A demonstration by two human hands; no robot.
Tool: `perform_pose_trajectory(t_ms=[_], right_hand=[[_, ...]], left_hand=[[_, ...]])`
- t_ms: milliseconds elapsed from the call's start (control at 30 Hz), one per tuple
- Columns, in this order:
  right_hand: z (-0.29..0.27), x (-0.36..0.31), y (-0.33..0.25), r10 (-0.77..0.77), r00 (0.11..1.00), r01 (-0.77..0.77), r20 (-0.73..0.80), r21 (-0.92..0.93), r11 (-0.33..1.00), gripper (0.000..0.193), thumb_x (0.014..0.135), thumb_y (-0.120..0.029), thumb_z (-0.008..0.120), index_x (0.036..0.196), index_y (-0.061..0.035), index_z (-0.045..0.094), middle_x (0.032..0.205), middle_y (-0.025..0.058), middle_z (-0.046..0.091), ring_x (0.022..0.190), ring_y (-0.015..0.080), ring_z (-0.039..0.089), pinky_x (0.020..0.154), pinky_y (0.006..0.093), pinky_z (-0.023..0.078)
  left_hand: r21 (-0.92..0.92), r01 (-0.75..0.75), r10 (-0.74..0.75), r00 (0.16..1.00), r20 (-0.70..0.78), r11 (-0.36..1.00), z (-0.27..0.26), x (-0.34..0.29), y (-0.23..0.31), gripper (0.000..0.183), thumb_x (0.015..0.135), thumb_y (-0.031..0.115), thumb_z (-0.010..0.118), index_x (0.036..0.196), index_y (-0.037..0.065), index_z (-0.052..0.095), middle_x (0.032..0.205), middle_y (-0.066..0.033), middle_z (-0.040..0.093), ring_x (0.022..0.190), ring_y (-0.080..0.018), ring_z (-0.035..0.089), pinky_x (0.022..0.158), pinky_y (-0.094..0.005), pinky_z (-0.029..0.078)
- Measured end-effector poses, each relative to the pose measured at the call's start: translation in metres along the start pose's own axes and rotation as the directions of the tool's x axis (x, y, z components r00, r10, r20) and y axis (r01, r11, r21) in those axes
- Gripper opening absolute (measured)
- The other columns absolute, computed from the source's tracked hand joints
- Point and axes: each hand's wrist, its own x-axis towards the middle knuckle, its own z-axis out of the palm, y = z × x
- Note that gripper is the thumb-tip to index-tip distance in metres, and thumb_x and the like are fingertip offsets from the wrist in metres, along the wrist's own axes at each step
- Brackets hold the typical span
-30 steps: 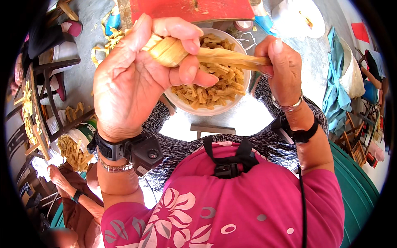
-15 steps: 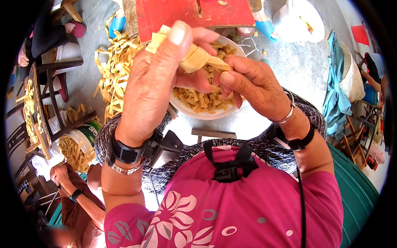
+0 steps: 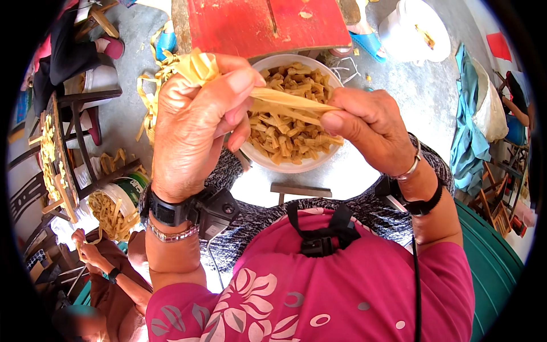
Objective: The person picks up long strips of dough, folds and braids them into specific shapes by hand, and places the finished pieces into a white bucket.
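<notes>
Leaf strip stretched between two hands, right over the bowl

The strip (image 3: 290,102) is pinched tight by the left hand (image 3: 194,125) and right hand (image 3: 370,128) fingers, held taut above the bowl (image 3: 285,165) of folded pieces (image 3: 290,134).

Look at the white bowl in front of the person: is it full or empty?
Nearly full: the white bowl holds a heap of pale yellow folded strips up near its rim.
</notes>
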Motion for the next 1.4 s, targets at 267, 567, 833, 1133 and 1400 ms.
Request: perform_pose_trajectory(t_ms=[267,567,833,1133,1400], right_hand=[[-0.027,0.029,-0.022,-0.037,0.98,0.013,-0.196,-0.125,0.992,0.029,0.089,-0.019,0.058,0.068,0.0004,0.05,0.057,0.0121,0.042,0.048,0.0266,0.04,0.048,0.031,0.035],[-0.036,0.072,-0.005,-0.26,0.898,-0.02,-0.355,-0.624,0.781,0.019,0.089,-0.021,0.052,0.079,-0.0039,0.05,0.067,0.0181,0.056,0.064,0.0384,0.056,0.053,0.0457,0.042],[-0.025,0.058,0.02,-0.159,0.921,-0.125,-0.356,-0.655,0.745,0.021,0.092,-0.022,0.053,0.084,-0.0033,0.056,0.057,0.0101,0.05,0.048,0.0201,0.051,0.045,0.0327,0.041],[-0.029,0.03,-0.007,-0.052,0.918,0.104,-0.393,0.114,0.988,0.024,0.095,-0.021,0.049,0.08,-0.0039,0.055,0.069,-0.0037,0.05,0.063,0.0027,0.041,0.054,0.018,0.033],[0.008,0.005,-0.022,-0.306,0.942,0.301,-0.138,-0.058,0.952,0.013,0.09,-0.014,0.052,0.085,-0.0025,0.056,0.07,0.0094,0.052,0.057,0.0255,0.052,0.052,0.0316,0.041]], left_hand=[[0.14,-0.221,0.239,0.962,-0.13,0.965,0.018,0.018,0.021,0.016,0.09,0.015,0.053,0.093,0.0,0.056,0.059,0.0039,0.041,0.044,-0.0021,0.029,0.04,-0.0191,0.032],[0.308,-0.352,0.41,0.9,-0.146,0.884,0.011,0.066,0.033,0.012,0.087,0.012,0.059,0.089,0.0,0.061,0.063,0.0019,0.053,0.049,-0.0033,0.046,0.045,-0.0175,0.038],[0.757,-0.362,0.692,0.704,-0.162,0.545,-0.019,0.083,0.003,0.014,0.086,0.01,0.06,0.082,-0.002,0.063,0.061,-0.0013,0.06,0.053,-0.0031,0.043,0.048,-0.0214,0.038],[0.819,-0.262,0.077,0.962,0.26,0.51,0.013,0.022,-0.028,0.026,0.083,0.017,0.066,0.102,-0.001,0.061,0.081,-0.0032,0.064,0.067,-0.0099,0.057,0.059,-0.025,0.047],[-0.257,0.329,-0.287,0.939,0.189,0.909,0.027,0.013,-0.04,0.043,0.096,0.037,0.041,0.111,-0.002,0.052,0.099,-0.0172,0.062,0.082,-0.0245,0.064,0.077,-0.0352,0.052]])
